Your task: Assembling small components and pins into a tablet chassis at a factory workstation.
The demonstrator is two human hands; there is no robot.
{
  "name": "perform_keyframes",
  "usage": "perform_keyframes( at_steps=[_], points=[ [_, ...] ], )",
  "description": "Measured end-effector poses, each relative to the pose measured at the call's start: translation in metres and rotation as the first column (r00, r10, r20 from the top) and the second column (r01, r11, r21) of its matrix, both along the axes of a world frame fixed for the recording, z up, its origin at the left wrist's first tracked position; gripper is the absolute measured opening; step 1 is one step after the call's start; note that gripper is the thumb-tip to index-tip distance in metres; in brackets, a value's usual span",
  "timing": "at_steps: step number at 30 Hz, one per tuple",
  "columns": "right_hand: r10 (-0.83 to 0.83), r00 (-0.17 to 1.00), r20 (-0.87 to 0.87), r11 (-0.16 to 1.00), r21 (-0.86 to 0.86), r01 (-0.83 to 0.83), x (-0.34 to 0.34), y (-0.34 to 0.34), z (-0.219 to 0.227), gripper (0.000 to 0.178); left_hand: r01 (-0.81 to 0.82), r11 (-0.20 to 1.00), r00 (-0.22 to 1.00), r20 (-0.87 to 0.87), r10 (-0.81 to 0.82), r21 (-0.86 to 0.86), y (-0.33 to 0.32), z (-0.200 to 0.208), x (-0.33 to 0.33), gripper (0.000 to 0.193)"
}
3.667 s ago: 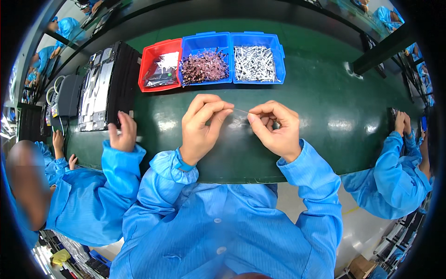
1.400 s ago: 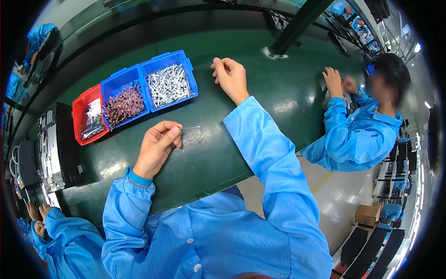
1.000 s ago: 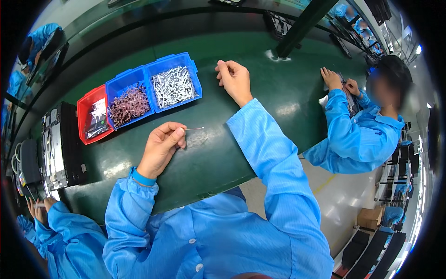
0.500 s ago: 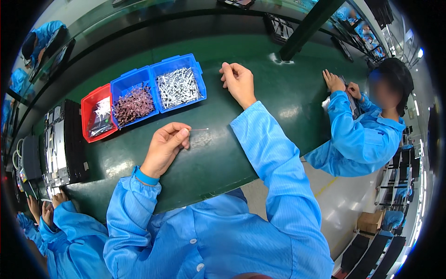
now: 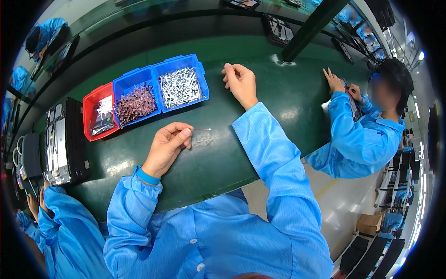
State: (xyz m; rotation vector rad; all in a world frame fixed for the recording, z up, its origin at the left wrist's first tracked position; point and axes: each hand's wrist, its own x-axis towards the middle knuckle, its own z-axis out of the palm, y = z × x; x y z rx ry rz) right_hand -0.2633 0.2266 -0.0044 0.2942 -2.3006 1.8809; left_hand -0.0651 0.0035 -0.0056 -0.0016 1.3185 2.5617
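My left hand (image 5: 168, 144), with a blue band at its wrist, pinches a thin, pale needle-like piece (image 5: 201, 129) between thumb and forefinger. The piece points right above the green table (image 5: 223, 160) and ends in a tiny light tip. Farther off, to the right of the bins, my right hand (image 5: 240, 83) is closed with its fingers curled in; anything inside them is hidden. Nearest to it stands a blue bin (image 5: 205, 88) of small white-and-dark strips. A second blue bin (image 5: 132, 74) holds small purplish-brown pieces. The red bin (image 5: 88, 114) beside it contains white bits and a dark packet.
Stacked dark panel-like units (image 5: 58, 144) stand at the table's left. A green post (image 5: 302, 35) rises at the far right, near a dark shelf with devices (image 5: 278, 30). One co-worker (image 5: 367, 125) handles a device at right; another's blue sleeve (image 5: 74, 223) is at lower left.
My hands keep their poses, and the whole view shifts slightly. At lower left, the co-worker's hands have moved beside the stack; the right-hand co-worker's fingers have changed position.
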Motion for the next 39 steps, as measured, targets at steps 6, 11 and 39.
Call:
perform_keyframes(
  at_steps=[6, 11, 39],
  points=[
    [0.007, 1.000, 0.011, 1.000, -0.016, -0.006, -0.001, 0.000, -0.004, 0.032, -0.010, 0.999, 1.000, 0.007, 0.010, -0.044, 0.001, 0.003, 0.001, 0.016],
    [0.016, 1.000, 0.008, 0.999, -0.035, -0.016, -0.003, 0.001, -0.004, 0.031, -0.019, 0.999, 0.999, 0.037, 0.020, -0.046, 0.000, 0.003, 0.002, 0.017],
    [-0.024, 0.957, 0.290, 0.508, -0.820, 0.261, -0.205, 0.104, -0.006, 0.036, 0.058, 0.989, 0.998, 0.036, -0.054, -0.140, 0.004, 0.007, -0.005, 0.022]
  ],
)
